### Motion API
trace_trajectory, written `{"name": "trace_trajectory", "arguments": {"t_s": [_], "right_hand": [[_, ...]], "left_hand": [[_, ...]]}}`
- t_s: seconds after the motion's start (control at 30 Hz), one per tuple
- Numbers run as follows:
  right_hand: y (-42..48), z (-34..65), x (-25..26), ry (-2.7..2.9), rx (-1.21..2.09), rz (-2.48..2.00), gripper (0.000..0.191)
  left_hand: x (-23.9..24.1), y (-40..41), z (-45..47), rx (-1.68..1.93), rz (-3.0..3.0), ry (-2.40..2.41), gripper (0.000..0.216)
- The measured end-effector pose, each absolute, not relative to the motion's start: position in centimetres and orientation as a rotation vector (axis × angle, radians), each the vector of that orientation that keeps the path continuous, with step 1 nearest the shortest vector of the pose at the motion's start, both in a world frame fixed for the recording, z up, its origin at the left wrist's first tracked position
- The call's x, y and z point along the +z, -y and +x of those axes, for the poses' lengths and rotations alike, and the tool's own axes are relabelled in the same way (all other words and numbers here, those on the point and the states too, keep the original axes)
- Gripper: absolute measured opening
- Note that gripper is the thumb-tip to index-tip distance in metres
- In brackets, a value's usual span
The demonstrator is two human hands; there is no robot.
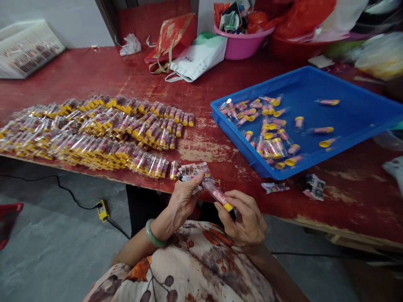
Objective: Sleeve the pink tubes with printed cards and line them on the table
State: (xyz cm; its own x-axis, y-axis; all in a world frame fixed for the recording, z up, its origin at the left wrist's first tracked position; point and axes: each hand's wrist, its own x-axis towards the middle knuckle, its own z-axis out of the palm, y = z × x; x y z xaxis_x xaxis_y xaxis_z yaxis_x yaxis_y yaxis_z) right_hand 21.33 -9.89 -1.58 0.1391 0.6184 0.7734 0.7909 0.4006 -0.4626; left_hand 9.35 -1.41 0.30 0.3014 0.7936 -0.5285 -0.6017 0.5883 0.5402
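Observation:
My left hand (pixel 184 199) is closed on a small stack of printed paper labels (pixel 193 171) at the front edge of the red table (pixel 204 147). My right hand (pixel 244 216) pinches the yellow-capped end of a clear tube (pixel 218 196) that slants up toward the labels. Both hands are close together just in front of the table edge. To the left lie rows of several finished yellow-capped tubes (pixel 94 132). To the right a blue tray (pixel 362 113) holds several loose tubes (pixel 270 130).
Loose label scraps (pixel 311 186) lie on the table near the tray's front. At the back stand a pink basin (pixel 241 42), a white bag (pixel 197 58), a red gift bag (pixel 170 40) and red plastic bags. A cable and yellow plug (pixel 102 209) lie on the floor.

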Motion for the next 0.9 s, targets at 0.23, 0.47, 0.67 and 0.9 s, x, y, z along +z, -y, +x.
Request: {"name": "trace_trajectory", "arguments": {"t_s": [0.23, 0.47, 0.67, 0.9], "right_hand": [[9.7, 20.8, -3.4, 1.568, -0.324, -1.323, 0.050], [8.9, 22.2, -2.6, 1.571, 0.272, -1.216, 0.031], [8.1, 22.4, -1.4, 1.402, 0.190, -1.203, 0.033], [7.7, 21.3, -0.5, 1.363, 0.028, -1.211, 0.031]], "left_hand": [[0.1, 1.9, 9.4, 0.933, 0.298, -0.919, 0.035], [0.6, 1.7, 9.3, 0.902, 0.342, -0.916, 0.039], [0.4, 2.1, 9.3, 0.813, 0.401, -0.786, 0.040], [0.4, 2.7, 9.4, 0.821, 0.431, -0.753, 0.038]]}}
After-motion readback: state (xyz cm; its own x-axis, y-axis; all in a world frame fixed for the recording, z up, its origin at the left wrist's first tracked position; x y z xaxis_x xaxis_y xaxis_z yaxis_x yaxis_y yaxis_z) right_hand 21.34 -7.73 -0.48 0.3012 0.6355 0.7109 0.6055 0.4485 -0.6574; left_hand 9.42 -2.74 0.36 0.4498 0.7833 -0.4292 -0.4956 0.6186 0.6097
